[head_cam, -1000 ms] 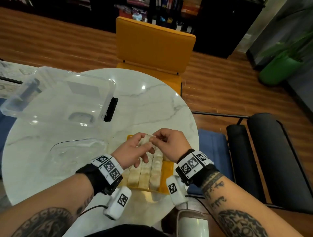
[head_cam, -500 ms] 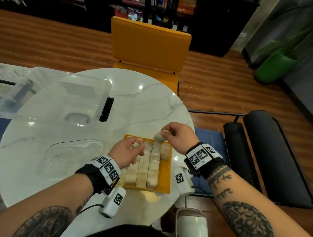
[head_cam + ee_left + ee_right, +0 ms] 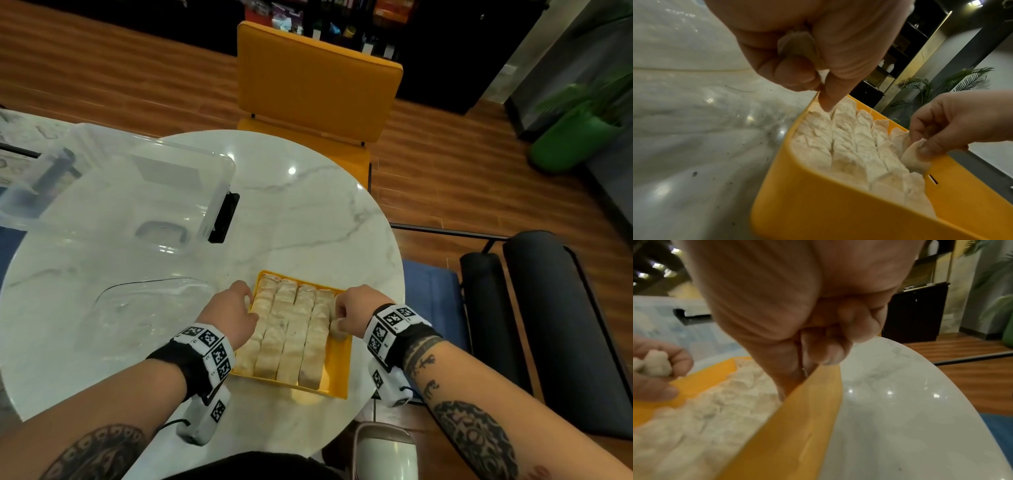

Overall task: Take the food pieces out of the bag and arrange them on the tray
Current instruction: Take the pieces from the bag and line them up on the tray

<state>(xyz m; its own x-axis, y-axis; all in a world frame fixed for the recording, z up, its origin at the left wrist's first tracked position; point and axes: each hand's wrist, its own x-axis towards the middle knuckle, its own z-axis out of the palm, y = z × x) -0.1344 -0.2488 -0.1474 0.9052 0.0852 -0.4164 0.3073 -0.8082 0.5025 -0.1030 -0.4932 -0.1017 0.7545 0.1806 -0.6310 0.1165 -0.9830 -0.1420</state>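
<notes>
A yellow tray (image 3: 339, 377) near the table's front edge holds four rows of pale dumplings (image 3: 291, 329). My left hand (image 3: 239, 301) is at the tray's far left corner. It holds one dumpling (image 3: 797, 43) in its curled fingers, and its index finger points down onto the left row. My right hand (image 3: 346, 308) is over the tray's right side and pinches another dumpling (image 3: 337, 330), (image 3: 916, 160) just above the bare strip beside the fourth row. The clear plastic bag (image 3: 147, 308) lies flat on the table, left of the tray.
A clear plastic container (image 3: 130, 192) with a black latch (image 3: 224, 217) sits at the table's back left. An orange chair (image 3: 318, 85) stands behind the round marble table (image 3: 308, 222). Dark cushioned seating (image 3: 548, 325) is to the right, and a green pot (image 3: 575, 144) is on the floor.
The hands, joined over the tray a second ago, have parted. The right hand has carried its dumpling down to the tray's right side. The left hand has moved to the tray's far left corner.
</notes>
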